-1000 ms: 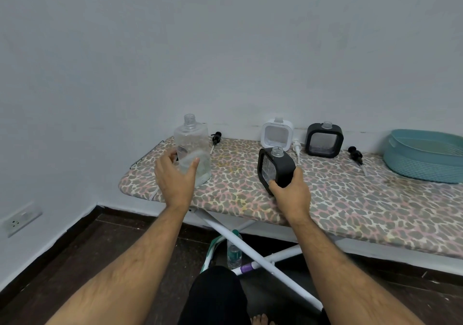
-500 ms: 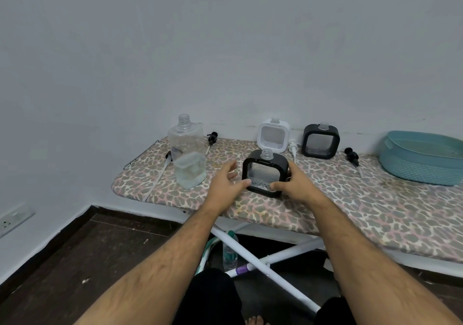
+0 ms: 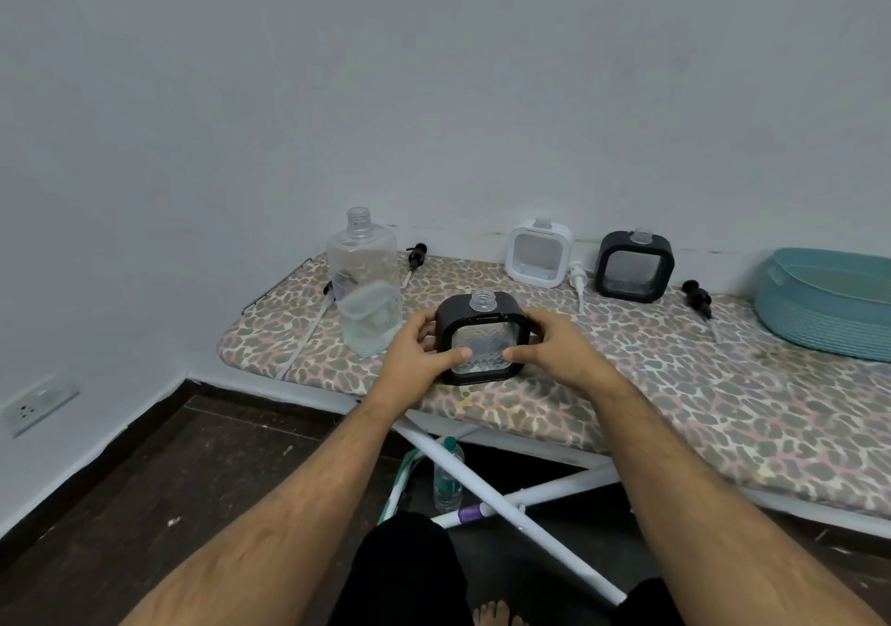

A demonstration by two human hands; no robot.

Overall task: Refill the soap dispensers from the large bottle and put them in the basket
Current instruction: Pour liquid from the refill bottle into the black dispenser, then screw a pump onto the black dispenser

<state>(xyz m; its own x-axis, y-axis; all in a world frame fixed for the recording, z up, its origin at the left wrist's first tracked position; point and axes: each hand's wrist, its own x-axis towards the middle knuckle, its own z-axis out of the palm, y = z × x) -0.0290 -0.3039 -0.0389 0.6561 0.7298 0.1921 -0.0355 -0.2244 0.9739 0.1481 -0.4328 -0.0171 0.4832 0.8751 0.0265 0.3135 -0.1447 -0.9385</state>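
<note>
I count one large clear plastic bottle (image 3: 365, 283), uncapped and part full, at the left of the leopard-print ironing board (image 3: 651, 384), then three square open-necked dispensers, two black, one white (image 3: 539, 252). My left hand (image 3: 418, 360) and right hand (image 3: 554, 347) pinch the near black dispenser (image 3: 480, 338) by its sides, upright on the board. Three loose pumps lie about, and one round teal woven basket (image 3: 829, 305) sits far right.
</note>
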